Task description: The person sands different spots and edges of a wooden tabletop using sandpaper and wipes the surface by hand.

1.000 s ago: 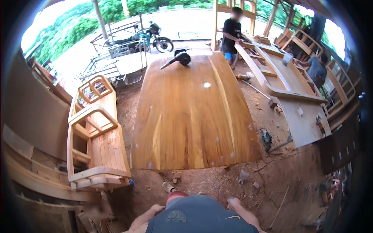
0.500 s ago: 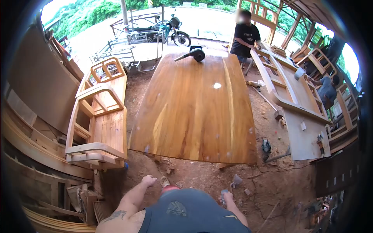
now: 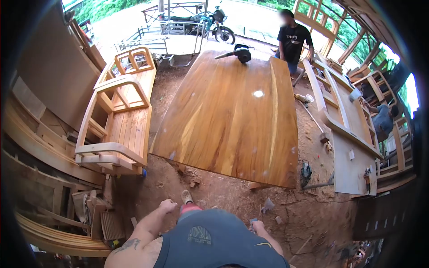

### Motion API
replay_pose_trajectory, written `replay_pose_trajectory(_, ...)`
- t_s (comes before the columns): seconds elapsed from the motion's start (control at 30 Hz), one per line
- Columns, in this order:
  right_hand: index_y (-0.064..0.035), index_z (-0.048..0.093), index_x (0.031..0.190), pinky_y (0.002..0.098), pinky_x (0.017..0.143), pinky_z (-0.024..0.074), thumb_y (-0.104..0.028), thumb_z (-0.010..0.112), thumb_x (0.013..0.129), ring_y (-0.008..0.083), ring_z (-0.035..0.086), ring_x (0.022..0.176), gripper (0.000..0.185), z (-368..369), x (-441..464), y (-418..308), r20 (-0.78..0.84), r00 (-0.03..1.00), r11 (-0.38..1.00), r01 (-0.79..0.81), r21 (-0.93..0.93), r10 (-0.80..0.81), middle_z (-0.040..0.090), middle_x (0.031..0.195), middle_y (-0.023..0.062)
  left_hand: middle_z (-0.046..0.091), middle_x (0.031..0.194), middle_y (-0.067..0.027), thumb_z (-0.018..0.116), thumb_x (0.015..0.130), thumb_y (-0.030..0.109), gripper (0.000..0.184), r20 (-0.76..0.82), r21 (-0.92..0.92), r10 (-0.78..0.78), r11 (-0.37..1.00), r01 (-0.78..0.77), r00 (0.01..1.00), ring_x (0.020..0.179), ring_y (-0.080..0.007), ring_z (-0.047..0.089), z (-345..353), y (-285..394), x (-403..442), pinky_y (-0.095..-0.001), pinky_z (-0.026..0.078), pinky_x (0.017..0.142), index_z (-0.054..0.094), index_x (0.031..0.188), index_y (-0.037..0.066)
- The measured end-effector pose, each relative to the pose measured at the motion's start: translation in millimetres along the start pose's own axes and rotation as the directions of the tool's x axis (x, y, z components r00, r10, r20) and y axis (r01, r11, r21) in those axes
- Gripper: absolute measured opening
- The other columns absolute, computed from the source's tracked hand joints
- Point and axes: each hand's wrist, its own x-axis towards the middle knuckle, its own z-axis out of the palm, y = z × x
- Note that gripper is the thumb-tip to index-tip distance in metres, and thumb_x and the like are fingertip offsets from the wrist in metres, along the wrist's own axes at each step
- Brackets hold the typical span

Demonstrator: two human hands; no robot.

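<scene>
My left hand hangs in front of my body with its fingers curled in, and nothing shows in it. Low at my right side, my right hand grips a small, flat grey-blue piece, too small to identify. Ahead of both hands lies a wide, glossy wooden tabletop; neither hand touches it. A black blower rests at its far end, nozzle pointing left.
To the left stands a wooden bench. A person in a black shirt stands at a wooden frame on the right, another person beyond it. A power tool, cord and wood scraps lie on the dirt floor. A motorcycle is behind.
My view has turned slightly left, so the tabletop sits more to the right and at a slant. My shoe shows more fully ahead of me. The right hand keeps its grey-blue piece.
</scene>
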Motion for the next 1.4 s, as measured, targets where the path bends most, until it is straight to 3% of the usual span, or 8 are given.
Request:
replay_pose_trajectory(0.13, 0.0019, 0.068, 0.102, 0.0421, 0.047, 0.0585, -0.011, 0.058, 0.097, 0.0292, 0.075, 0.062, 0.017, -15, -26, 5, 0.011, 0.995, 0.968, 0.102, -0.23, -0.102, 0.074, 0.085, 0.0179, 0.078, 0.125, -0.0166, 0.062, 0.09, 0.046, 0.05, -0.007, 0.066, 0.01, 0.998, -0.01, 1.0, 0.119, -0.0328, 0.074, 2, -11, -3, -0.0444, 0.057, 0.107, 0.08, 0.123, 0.013)
replay_pose_trajectory(0.33, 0.0012, 0.067, 0.105, 0.041, 0.048, 0.0604, -0.009, 0.06, 0.094, 0.0276, 0.076, 0.063, 0.016, -2, -4, 0, 0.011, 0.999, 0.998, 0.034, 0.044, -0.035, 0.074, 0.087, 0.0159, 0.074, 0.133, -0.0184, 0.061, 0.09, 0.045, 0.053, -0.032, 0.101, 0.03, 0.995, -0.027, 0.999, 0.129, -0.0351, 0.069, 1, -1, -12, -0.0462, 0.053, 0.111, 0.077, 0.129, 0.012)
replay_pose_trajectory(0.47, -0.0018, 0.059, 0.111, 0.0404, 0.049, 0.0615, -0.011, 0.062, 0.094, 0.0283, 0.077, 0.065, 0.019, 10, -2, -17, 0.022, 0.991, 0.991, 0.128, 0.027, -0.129, 0.071, 0.082, 0.0127, 0.074, 0.134, -0.0195, 0.061, 0.092, 0.048, 0.055, -0.023, 0.11, 0.076, 0.991, -0.073, 0.997, 0.129, -0.0359, 0.068, 8, 10, -5, -0.0467, 0.053, 0.112, 0.076, 0.131, 0.011)
replay_pose_trajectory(0.57, -0.0021, 0.059, 0.113, 0.0405, 0.049, 0.0617, -0.009, 0.06, 0.094, 0.029, 0.077, 0.065, 0.021, 14, -2, -18, 0.039, 0.993, 0.993, 0.109, 0.038, -0.11, 0.071, 0.083, 0.0131, 0.079, 0.122, -0.0151, 0.067, 0.094, 0.048, 0.049, -0.01, 0.021, 0.076, 0.997, -0.076, 0.997, 0.115, -0.0299, 0.075, 3, 27, -28, -0.0437, 0.057, 0.105, 0.078, 0.128, 0.014)
replay_pose_trajectory(0.9, 0.0003, 0.061, 0.111, 0.0413, 0.047, 0.0598, -0.01, 0.061, 0.095, 0.0289, 0.077, 0.065, 0.019, 4, -13, 4, 0.042, 0.998, 0.986, 0.052, -0.16, -0.046, 0.071, 0.086, 0.0146, 0.082, 0.111, -0.0148, 0.067, 0.093, 0.048, 0.049, -0.082, 0.064, 0.066, 0.996, -0.061, 0.994, 0.106, -0.0289, 0.078, 29, -17, -16, -0.0427, 0.059, 0.099, 0.078, 0.125, 0.012)
replay_pose_trajectory(1.07, 0.0006, 0.061, 0.11, 0.0412, 0.045, 0.0576, -0.011, 0.061, 0.095, 0.0283, 0.075, 0.063, 0.018, 4, -25, 6, 0.012, 0.991, 0.964, 0.134, -0.229, -0.134, 0.07, 0.085, 0.0142, 0.082, 0.106, -0.0146, 0.067, 0.093, 0.046, 0.047, -0.087, 0.056, 0.011, 0.998, -0.006, 0.996, 0.101, -0.0284, 0.079, 36, -35, -18, -0.0428, 0.061, 0.094, 0.079, 0.122, 0.011)
replay_pose_trajectory(1.17, 0.0001, 0.06, 0.108, 0.041, 0.045, 0.0568, -0.011, 0.06, 0.095, 0.0283, 0.075, 0.062, 0.017, 7, -32, -10, 0.005, 0.994, 0.981, 0.107, -0.164, -0.107, 0.069, 0.084, 0.014, 0.073, 0.136, -0.0192, 0.062, 0.094, 0.046, 0.053, 0.014, 0.019, -0.037, 0.999, 0.036, 0.999, 0.132, -0.0337, 0.067, 31, -27, -29, -0.0451, 0.051, 0.114, 0.075, 0.131, 0.01)
replay_pose_trajectory(1.4, -0.0012, 0.058, 0.115, 0.0391, 0.046, 0.0591, -0.011, 0.059, 0.093, 0.0269, 0.075, 0.063, 0.024, 9, 1, -5, 0.033, 0.993, 0.991, 0.117, -0.061, -0.115, 0.071, 0.087, 0.0143, 0.075, 0.133, -0.0193, 0.066, 0.095, 0.048, 0.052, -0.003, -0.033, 0.006, 0.999, -0.006, 1.0, 0.128, -0.0348, 0.069, 33, -2, -30, -0.0456, 0.053, 0.112, 0.076, 0.129, 0.01)
